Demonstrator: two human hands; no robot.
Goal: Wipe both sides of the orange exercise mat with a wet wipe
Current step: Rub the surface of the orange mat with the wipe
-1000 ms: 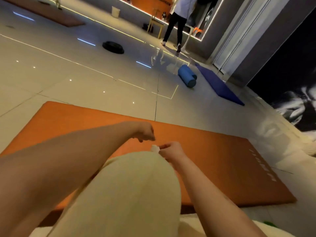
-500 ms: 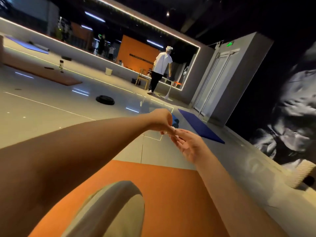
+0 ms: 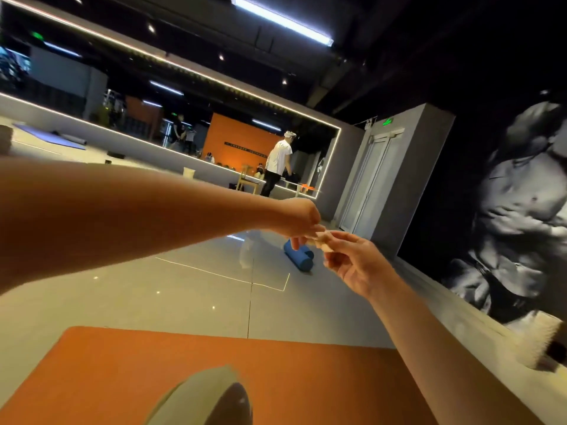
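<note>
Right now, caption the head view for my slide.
Left hand and right hand pinch a small pale wet wipe in mid-air; flat orange exercise mat lies below.

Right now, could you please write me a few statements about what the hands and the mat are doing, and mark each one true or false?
1. The left hand and the right hand both pinch a small pale wipe between them. True.
2. The wipe is pressed flat on the orange mat. False: it is held up in the air, and the mat lies lower in the view, nearer the camera.
3. A blue roll lies on the floor beyond the hands. True.
4. The orange mat is rolled up. False: it lies flat on the floor.
5. A person in a white top stands near the mirrored wall. True.
</note>
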